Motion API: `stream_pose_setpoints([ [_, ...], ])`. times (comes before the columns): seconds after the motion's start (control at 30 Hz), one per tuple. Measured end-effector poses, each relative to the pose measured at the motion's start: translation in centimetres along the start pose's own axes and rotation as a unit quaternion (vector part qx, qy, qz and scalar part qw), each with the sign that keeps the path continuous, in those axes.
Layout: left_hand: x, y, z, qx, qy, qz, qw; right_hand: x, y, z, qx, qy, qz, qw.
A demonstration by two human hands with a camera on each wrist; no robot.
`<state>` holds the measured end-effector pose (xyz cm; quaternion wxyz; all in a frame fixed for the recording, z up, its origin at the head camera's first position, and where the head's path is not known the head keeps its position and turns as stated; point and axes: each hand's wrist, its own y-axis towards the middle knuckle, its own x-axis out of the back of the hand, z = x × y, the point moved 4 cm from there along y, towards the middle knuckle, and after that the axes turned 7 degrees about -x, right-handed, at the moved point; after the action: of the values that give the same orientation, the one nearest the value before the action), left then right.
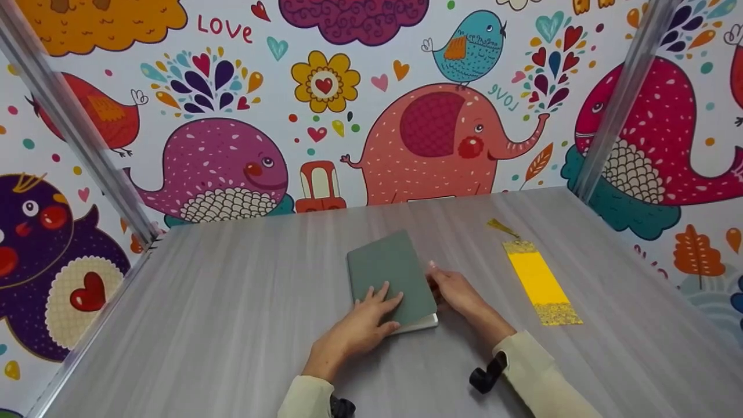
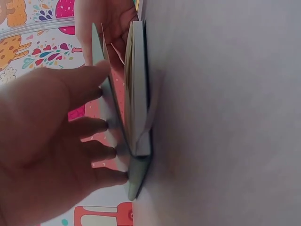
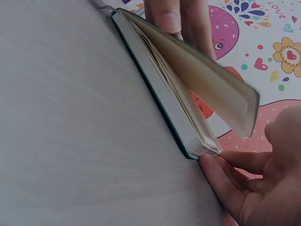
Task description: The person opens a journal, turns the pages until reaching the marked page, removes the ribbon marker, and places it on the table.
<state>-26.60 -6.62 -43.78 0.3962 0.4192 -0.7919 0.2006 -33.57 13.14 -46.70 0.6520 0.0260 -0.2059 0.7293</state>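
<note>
A notebook [image 1: 389, 278] with a plain grey-green cover lies on the table, its front cover lifted partway. Cream pages [image 3: 162, 70] show in the gap beneath the cover. My left hand [image 1: 363, 322] rests on the cover with fingers spread, the thumb at its near edge. At the notebook's right side, my right hand [image 1: 458, 290] has its fingers at a corner of the page block, with the thumb raised apart from the cover. In the right wrist view, fingertips [image 3: 209, 162] touch the page edges below the lifted cover.
A yellow bookmark [image 1: 537, 278] with glittery gold ends and a gold tassel [image 1: 502, 227] lies right of the notebook. The grey wood-grain table [image 1: 232, 313] meets colourful cartoon-printed walls [image 1: 325, 35] at the back and sides. A ribbon [image 2: 153, 103] hangs by the page block.
</note>
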Motion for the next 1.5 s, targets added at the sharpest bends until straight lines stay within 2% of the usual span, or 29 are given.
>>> stream_pose_setpoints([
  [0.37,-0.1,0.0,-0.1,0.019,0.022,0.023,0.9993,0.0,-0.3,0.0,-0.005,-0.017,-0.015,0.9997],
  [0.53,-0.2,0.0,0.0,0.020,0.027,0.030,0.9990,0.0,-0.3,0.0,0.011,-0.042,-0.017,0.9989],
  [0.73,0.0,0.0,0.4,0.018,0.016,0.042,0.9988,0.0,-0.3,0.0,0.025,-0.080,-0.007,0.9964],
  [0.9,0.1,-0.3,0.7,0.018,0.004,0.047,0.9987,-0.1,-0.4,0.0,0.030,-0.078,-0.001,0.9965],
  [1.27,0.1,-0.1,0.8,0.011,0.001,0.036,0.9993,0.1,0.0,-0.1,0.036,-0.082,-0.002,0.9960],
  [1.5,-0.1,-0.1,0.9,0.021,0.002,0.038,0.9990,0.2,0.0,-0.2,0.029,-0.083,0.002,0.9961],
])
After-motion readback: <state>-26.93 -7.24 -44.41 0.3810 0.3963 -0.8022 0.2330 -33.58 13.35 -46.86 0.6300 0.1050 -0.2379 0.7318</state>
